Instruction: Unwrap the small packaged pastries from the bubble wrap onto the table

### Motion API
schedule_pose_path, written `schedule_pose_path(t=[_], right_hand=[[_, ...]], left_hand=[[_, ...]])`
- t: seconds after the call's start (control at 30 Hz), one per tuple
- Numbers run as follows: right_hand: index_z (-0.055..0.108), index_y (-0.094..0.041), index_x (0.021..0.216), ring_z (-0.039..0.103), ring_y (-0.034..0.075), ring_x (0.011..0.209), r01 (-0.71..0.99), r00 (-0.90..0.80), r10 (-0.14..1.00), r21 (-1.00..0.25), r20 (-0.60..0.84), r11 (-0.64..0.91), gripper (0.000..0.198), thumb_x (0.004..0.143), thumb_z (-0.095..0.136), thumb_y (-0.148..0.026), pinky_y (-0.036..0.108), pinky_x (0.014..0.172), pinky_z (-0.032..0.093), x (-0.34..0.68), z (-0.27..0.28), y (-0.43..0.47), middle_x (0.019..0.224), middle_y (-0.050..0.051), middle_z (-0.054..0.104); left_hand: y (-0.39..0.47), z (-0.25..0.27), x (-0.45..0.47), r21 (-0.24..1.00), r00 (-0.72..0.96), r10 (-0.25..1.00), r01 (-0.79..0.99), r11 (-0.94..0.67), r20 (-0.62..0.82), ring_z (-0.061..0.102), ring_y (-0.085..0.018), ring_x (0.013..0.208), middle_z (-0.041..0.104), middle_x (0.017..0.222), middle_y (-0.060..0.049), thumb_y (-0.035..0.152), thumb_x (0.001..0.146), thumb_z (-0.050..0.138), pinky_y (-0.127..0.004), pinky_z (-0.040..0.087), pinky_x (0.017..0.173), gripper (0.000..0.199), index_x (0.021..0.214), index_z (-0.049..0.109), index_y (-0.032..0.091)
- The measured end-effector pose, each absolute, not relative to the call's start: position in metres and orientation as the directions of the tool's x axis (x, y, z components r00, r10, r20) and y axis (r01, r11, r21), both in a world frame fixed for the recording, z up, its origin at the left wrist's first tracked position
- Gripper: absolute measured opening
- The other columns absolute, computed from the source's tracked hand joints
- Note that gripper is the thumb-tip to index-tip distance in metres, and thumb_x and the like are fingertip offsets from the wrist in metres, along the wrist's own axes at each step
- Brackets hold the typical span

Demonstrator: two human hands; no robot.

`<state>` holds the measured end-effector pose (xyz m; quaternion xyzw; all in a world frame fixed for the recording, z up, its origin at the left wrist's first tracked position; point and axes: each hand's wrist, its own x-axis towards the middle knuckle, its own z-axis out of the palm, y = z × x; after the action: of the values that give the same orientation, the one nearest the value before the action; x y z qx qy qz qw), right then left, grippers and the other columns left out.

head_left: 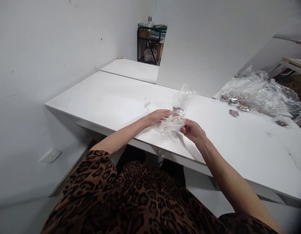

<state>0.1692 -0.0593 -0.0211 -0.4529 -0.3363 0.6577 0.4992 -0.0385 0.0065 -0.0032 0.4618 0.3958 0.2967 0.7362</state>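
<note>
- The small clear plastic bag [174, 119] lies between the two hands, just above the white table [104, 100]; its long axis runs away from the person, with the open crinkled top pointing far.
- The left hand [157, 116] pinches the bag's left edge; the right hand [193, 130] pinches its near right corner. Both hands are closed on it, close together.
- Inside are small dark and pale pieces; what they are I cannot tell.
- A pile of clear wrapping [259, 92] lies well apart, at right.
</note>
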Motion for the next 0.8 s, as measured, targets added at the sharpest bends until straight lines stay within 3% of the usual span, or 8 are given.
schedule_pose_path(t=[0.1,0.2,0.3,0.4,0.47,0.53,0.63,0.8], right_hand=[[0.057,-0.017,0.065,0.04,0.005,0.045,-0.302,-0.158,0.95,-0.903,-0.269,-0.306,0.048,0.05,0.096,-0.039,0.021,0.043,0.034,0.166,-0.026,-0.068,0.052,-0.003,0.05],[0.063,-0.017,0.076,0.046,0.007,0.052,-0.225,-0.056,0.971,-0.945,-0.232,-0.239,0.05,0.053,0.095,-0.048,0.022,0.047,0.039,0.162,-0.031,-0.078,0.064,-0.001,0.057],[0.065,-0.022,0.103,0.059,0.012,0.075,-0.096,0.115,0.988,-0.991,-0.105,-0.094,0.058,0.066,0.086,-0.062,0.024,0.059,0.049,0.155,-0.031,-0.087,0.098,0.004,0.068],[0.055,-0.028,0.128,0.061,0.021,0.108,0.089,0.108,0.994,-0.996,-0.018,-0.027,0.075,0.07,0.081,-0.067,0.034,0.079,0.056,0.145,-0.03,-0.093,0.136,0.01,0.058],[0.048,-0.028,0.136,0.058,0.026,0.118,0.188,0.069,0.998,-0.982,0.002,-0.011,0.089,0.065,0.085,-0.066,0.041,0.089,0.055,0.139,-0.032,-0.095,0.146,0.014,0.049],[0.045,-0.027,0.137,0.058,0.027,0.116,0.218,0.055,0.998,-0.976,0.022,0.01,0.094,0.062,0.087,-0.065,0.044,0.091,0.055,0.135,-0.036,-0.095,0.146,0.015,0.049],[0.047,-0.027,0.13,0.063,0.023,0.104,0.127,0.058,0.994,-0.989,0.087,0.079,0.077,0.072,0.081,-0.064,0.041,0.088,0.054,0.133,-0.043,-0.095,0.13,0.012,0.061],[0.054,-0.025,0.115,0.063,0.018,0.086,0.0,0.081,0.987,-0.99,0.142,0.143,0.054,0.081,0.074,-0.063,0.035,0.08,0.05,0.133,-0.046,-0.101,0.097,0.004,0.068]], left_hand=[[-0.003,-0.008,-0.032,0.874,0.556,0.773,-0.159,0.46,-0.305,0.06,-0.013,0.07,0.071,0.089,-0.006,0.035,0.077,0.084,-0.03,0.046,0.071,0.028,0.089,0.07,0.015],[-0.012,-0.008,-0.027,0.875,0.431,0.852,-0.235,0.423,-0.296,0.055,-0.01,0.063,0.065,0.078,-0.003,0.028,0.079,0.082,-0.029,0.044,0.066,0.026,0.079,0.06,0.015],[-0.019,-0.008,-0.023,0.924,0.264,0.931,-0.22,0.312,-0.251,0.049,-0.008,0.059,0.057,0.069,0.002,0.027,0.081,0.08,-0.026,0.038,0.06,0.034,0.07,0.049,0.018],[-0.023,-0.008,-0.019,0.949,0.204,0.958,-0.202,0.243,-0.202,0.047,-0.007,0.059,0.052,0.067,0.004,0.031,0.078,0.084,-0.024,0.035,0.059,0.04,0.069,0.047,0.018],[-0.026,-0.008,-0.018,0.946,0.223,0.955,-0.211,0.245,-0.197,0.046,-0.006,0.059,0.052,0.067,0.004,0.038,0.075,0.086,-0.023,0.033,0.057,0.043,0.07,0.048,0.018],[-0.027,-0.007,-0.017,0.933,0.28,0.938,-0.237,0.272,-0.203,0.049,-0.007,0.06,0.057,0.071,0.001,0.048,0.074,0.085,-0.024,0.031,0.056,0.045,0.074,0.052,0.018],[-0.029,-0.007,-0.017,0.91,0.337,0.919,-0.283,0.304,-0.203,0.055,-0.009,0.063,0.064,0.082,-0.003,0.062,0.073,0.081,-0.023,0.03,0.055,0.051,0.083,0.057,0.017],[-0.032,-0.009,-0.021,0.914,0.338,0.926,-0.298,0.275,-0.169,0.055,-0.007,0.058,0.064,0.086,0.0,0.058,0.071,0.084,-0.023,0.03,0.052,0.051,0.096,0.061,0.019]])
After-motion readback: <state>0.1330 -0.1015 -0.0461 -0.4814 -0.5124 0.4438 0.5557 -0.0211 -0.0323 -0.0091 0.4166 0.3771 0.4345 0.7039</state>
